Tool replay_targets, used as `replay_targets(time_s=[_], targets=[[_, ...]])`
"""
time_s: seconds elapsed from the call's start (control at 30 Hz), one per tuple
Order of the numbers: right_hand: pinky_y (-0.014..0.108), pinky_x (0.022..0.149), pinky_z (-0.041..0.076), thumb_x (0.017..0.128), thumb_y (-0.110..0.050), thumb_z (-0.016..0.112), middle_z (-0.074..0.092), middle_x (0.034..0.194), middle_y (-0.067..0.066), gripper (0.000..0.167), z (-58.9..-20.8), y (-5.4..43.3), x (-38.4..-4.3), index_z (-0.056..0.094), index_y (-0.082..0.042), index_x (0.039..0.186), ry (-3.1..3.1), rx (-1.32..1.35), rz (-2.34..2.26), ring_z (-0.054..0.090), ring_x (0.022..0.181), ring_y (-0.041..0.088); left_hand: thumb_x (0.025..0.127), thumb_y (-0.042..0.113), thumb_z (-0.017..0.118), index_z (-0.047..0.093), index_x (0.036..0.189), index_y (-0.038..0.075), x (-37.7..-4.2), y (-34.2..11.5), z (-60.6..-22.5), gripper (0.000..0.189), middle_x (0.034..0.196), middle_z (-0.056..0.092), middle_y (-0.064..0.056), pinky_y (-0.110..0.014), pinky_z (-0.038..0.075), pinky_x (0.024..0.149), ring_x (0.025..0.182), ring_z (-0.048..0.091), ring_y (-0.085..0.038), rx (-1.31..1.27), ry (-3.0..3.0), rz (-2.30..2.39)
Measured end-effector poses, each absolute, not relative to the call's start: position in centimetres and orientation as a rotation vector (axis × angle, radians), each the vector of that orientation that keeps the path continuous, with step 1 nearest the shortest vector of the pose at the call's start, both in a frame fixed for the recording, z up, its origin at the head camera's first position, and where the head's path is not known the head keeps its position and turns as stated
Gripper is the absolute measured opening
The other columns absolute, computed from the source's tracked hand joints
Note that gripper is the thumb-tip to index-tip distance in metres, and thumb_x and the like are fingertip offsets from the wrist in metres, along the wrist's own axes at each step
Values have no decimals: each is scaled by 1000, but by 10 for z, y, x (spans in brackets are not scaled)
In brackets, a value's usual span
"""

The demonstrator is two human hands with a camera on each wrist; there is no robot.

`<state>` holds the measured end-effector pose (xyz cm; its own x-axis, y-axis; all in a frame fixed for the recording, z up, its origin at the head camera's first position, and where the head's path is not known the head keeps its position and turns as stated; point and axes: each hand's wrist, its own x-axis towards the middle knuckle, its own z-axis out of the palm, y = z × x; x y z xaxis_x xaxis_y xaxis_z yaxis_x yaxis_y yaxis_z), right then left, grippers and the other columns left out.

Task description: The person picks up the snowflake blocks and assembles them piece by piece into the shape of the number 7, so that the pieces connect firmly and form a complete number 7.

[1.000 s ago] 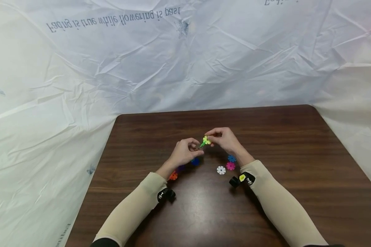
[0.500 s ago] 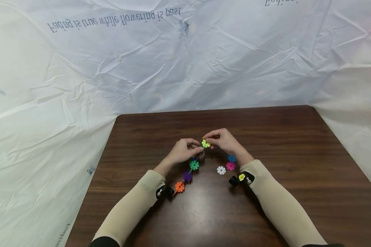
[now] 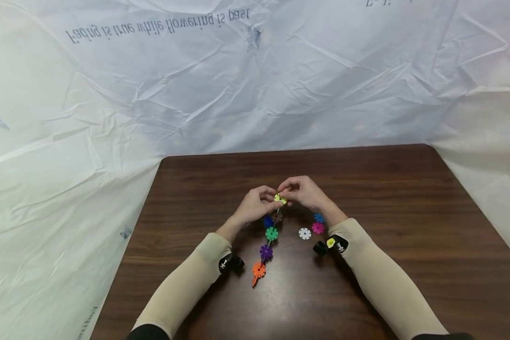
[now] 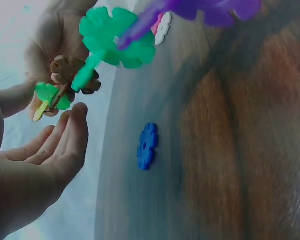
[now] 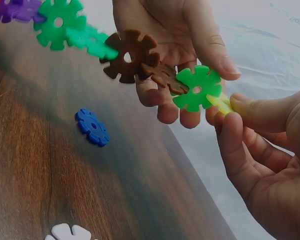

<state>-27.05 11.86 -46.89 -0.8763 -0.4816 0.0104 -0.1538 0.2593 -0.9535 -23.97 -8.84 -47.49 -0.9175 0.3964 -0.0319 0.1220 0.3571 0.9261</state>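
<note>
A chain of interlocking slotted plastic discs runs toward me, with orange [image 3: 259, 269], purple [image 3: 266, 252], green [image 3: 271, 233] and brown [image 5: 131, 56] pieces. At its far end are a bright green disc [image 5: 197, 89] and a yellow disc [image 5: 220, 103]. My right hand [image 3: 304, 192] pinches the yellow disc between thumb and fingertips. My left hand [image 3: 252, 208] is around the bright green disc, its thumb and fingers spread apart; whether they touch it is hard to tell. In the left wrist view, the purple disc [image 4: 217, 11] hangs above the table.
A loose blue disc [image 5: 92, 127] lies on the dark wooden table [image 3: 365, 293] beneath the chain. White [image 3: 304, 233], pink [image 3: 318, 227] and another blue disc [image 3: 318, 217] lie near my right wrist. A white printed sheet [image 3: 280, 94] hangs behind the table.
The chain has swung out from beneath my left forearm to the right, its orange end now farther toward me. The yellow disc has shifted slightly left, and both hands are closer together.
</note>
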Motion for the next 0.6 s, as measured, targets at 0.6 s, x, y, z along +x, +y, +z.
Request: replay_targets(time_s=[0.6], targets=[[57,74,53,96,-20,63,65,89,19,25,-465,126,-267,68,3,104,2309,-578,-1695,63,74,32,86,14,75,62,119,6,-237,-83,-481,36,102,70,-16,-33,57,77,87,70,-19,402,2210,1835]])
